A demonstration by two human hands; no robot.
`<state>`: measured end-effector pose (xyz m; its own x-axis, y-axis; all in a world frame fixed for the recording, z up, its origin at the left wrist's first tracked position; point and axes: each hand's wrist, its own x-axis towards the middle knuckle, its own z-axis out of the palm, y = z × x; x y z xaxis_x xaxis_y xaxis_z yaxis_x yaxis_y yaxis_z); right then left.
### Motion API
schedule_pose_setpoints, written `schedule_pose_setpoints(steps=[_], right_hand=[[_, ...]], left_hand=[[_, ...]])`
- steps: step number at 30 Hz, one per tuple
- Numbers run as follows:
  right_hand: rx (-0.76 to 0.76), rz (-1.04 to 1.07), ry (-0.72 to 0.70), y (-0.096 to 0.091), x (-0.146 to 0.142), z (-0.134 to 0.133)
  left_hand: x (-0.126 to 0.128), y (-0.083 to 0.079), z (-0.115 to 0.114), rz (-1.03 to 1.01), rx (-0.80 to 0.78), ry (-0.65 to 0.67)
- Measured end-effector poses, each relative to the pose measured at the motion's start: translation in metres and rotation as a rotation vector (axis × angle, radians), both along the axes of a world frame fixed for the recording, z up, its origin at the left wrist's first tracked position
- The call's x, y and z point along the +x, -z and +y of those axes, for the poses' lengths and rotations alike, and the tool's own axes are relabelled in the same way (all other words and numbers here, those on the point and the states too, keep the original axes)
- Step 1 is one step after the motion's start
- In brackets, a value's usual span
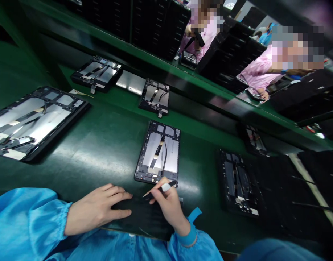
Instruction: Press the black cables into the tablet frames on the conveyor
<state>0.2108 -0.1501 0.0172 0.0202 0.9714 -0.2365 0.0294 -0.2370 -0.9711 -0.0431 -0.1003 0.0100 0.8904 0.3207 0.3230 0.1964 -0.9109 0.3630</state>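
Tweezers (pixel 159 189) sit pinched in your right hand (pixel 169 206), tips over the black panel (pixel 144 217) at lower centre of the desk (pixel 101 145); your left hand (pixel 97 208) lies flat, fingers spread, on it.

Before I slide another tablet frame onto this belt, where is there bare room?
The widest bare patch of green belt lies between the large open tablet on the left and the middle tablet frame. It is crowded near the edge, where the left hand and right hand rest on a black panel.
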Motion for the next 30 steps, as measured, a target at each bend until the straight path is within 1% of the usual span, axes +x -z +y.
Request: schedule_pose_setpoints(steps=[2,3,6,8,10,12,16,30], right_hand=[[-0.004,0.057,0.059,-0.007,0.009,0.014],[-0.013,0.067,0.064,-0.011,0.012,0.023],[-0.096,0.070,-0.004,-0.018,0.017,0.052],[-0.148,0.045,-0.056,-0.018,0.016,0.066],[-0.185,0.031,-0.088,-0.015,0.014,0.074],[-0.209,0.034,-0.100,-0.012,0.013,0.078],[-0.217,0.044,-0.096,-0.008,0.014,0.080],[-0.195,0.008,-0.104,-0.007,0.012,0.077]], left_hand=[[0.003,-0.002,0.006,-0.028,-0.047,0.009],[0.005,-0.003,0.011,-0.052,-0.048,0.005],[0.015,-0.006,0.031,-0.107,0.046,-0.056],[0.022,-0.006,0.043,-0.126,0.126,-0.083],[0.028,-0.005,0.052,-0.136,0.172,-0.086],[0.030,-0.003,0.055,-0.146,0.195,-0.088],[0.029,0.001,0.054,-0.158,0.204,-0.084],[0.026,0.004,0.052,-0.130,0.155,-0.077]])
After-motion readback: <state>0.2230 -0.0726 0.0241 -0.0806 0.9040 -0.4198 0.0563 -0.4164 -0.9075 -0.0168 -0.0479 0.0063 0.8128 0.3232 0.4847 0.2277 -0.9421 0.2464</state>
